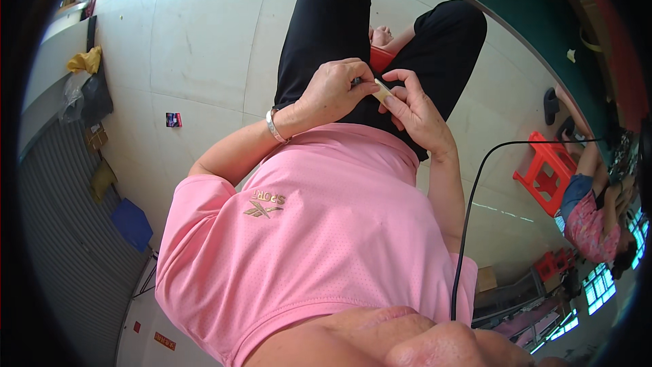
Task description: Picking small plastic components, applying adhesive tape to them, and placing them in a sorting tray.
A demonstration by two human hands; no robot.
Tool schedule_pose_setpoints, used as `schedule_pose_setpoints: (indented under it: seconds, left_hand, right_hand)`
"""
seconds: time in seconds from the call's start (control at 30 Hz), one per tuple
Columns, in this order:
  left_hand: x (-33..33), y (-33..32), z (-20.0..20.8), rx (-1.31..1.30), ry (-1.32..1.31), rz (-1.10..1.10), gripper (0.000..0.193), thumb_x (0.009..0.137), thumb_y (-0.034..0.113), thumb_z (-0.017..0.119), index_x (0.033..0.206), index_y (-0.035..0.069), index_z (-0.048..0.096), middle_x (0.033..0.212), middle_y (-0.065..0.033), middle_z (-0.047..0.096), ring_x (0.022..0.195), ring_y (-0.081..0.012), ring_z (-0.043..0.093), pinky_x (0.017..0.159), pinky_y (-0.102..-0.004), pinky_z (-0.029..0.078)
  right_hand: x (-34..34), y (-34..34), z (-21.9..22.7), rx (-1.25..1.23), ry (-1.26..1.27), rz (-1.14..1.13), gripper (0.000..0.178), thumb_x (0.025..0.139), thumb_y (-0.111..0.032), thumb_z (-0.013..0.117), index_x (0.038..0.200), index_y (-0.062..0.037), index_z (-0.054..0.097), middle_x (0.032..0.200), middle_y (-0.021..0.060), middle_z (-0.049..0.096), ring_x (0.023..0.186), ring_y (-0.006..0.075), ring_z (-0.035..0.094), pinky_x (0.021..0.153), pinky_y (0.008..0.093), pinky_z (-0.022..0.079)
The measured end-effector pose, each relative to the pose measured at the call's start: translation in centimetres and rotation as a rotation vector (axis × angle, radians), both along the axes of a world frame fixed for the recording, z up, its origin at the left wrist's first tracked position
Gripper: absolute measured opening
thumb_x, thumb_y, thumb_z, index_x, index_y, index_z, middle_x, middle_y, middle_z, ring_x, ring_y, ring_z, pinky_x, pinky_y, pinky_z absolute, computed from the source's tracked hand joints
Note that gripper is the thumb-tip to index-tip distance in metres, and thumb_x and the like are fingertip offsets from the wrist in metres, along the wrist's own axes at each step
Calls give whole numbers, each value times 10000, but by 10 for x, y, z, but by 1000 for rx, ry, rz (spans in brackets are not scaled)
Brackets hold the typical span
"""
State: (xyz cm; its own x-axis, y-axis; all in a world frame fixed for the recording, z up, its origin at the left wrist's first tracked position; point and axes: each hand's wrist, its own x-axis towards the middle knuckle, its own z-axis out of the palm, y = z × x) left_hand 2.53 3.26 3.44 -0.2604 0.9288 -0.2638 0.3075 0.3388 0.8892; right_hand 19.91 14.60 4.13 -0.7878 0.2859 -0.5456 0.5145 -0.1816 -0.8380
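Above my lap, both hands meet at a small pale flat piece [382, 92], narrow and cream-coloured. My right hand [419, 114] grips it between thumb and fingers, with the index finger arched over. Beside its upper end, my left hand [333, 92] is closed in a pinch, thumb and fingertips pressed together. A tiny dark bit [356, 81] shows at the left fingers; what it is cannot be made out. The left wrist wears a silver bracelet [273, 126]. Behind the hands are my black trousers [326, 34] and, between the legs, a red seat edge [382, 59].
A green-topped table [506, 10] curves along the upper right. A black cable [483, 163] hangs at my right. Farther right, a person [591, 228] sits near a red plastic stool [547, 173]. Bags [88, 92] lie by the left wall; a small dark packet [174, 119] is on the floor.
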Motion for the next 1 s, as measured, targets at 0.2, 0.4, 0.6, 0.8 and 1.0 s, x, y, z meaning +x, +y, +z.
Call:
schedule_pose_setpoints:
  seconds: [0.2, 0.4, 0.6, 0.8, 1.0]
  left_hand:
    - [2, -5, -5, 218, 265, -34, 142, 831, 100, 708, 798, 26, 592, 783, -106, 612, 701, -313, 617, 609, -389, 488]
    - [1, -10, 14, 252, 382, -20, 133, 838, 107, 695, 797, 29, 597, 785, -102, 612, 722, -314, 620, 638, -393, 492]
    - [-2, -12, -1, 163, 268, 28, 128, 844, 128, 701, 810, 27, 630, 789, -109, 621, 718, -316, 627, 623, -399, 485]
    - [-3, -6, -2, 163, 284, 38, 106, 851, 111, 694, 822, 20, 647, 769, -105, 610, 675, -291, 612, 599, -370, 471]
    - [3, -15, -6, 271, 416, 22, 118, 847, 117, 704, 816, 25, 637, 753, -94, 599, 672, -280, 612, 593, -374, 478]
  right_hand:
    - [-3, -1, -8, 14, -48, -54, 264, 986, -202, 602, 1179, -58, 494, 761, 77, 653, 589, 116, 578, 537, 270, 444]
    - [-10, -6, 3, 72, -11, -101, 192, 951, -145, 644, 1095, -50, 560, 708, 43, 630, 538, 82, 537, 490, 249, 417]
    - [-10, -12, -5, 12, -11, -250, 148, 925, -116, 678, 1043, -67, 602, 703, 8, 622, 532, 52, 510, 480, 220, 400]
    - [-14, -11, -15, 47, 3, -327, 77, 902, -82, 703, 953, -58, 650, 726, -12, 618, 549, 36, 497, 493, 202, 413]
    - [-16, -18, -17, 46, -23, -334, 110, 880, -71, 727, 962, -34, 663, 887, -5, 597, 554, 35, 515, 496, 202, 425]
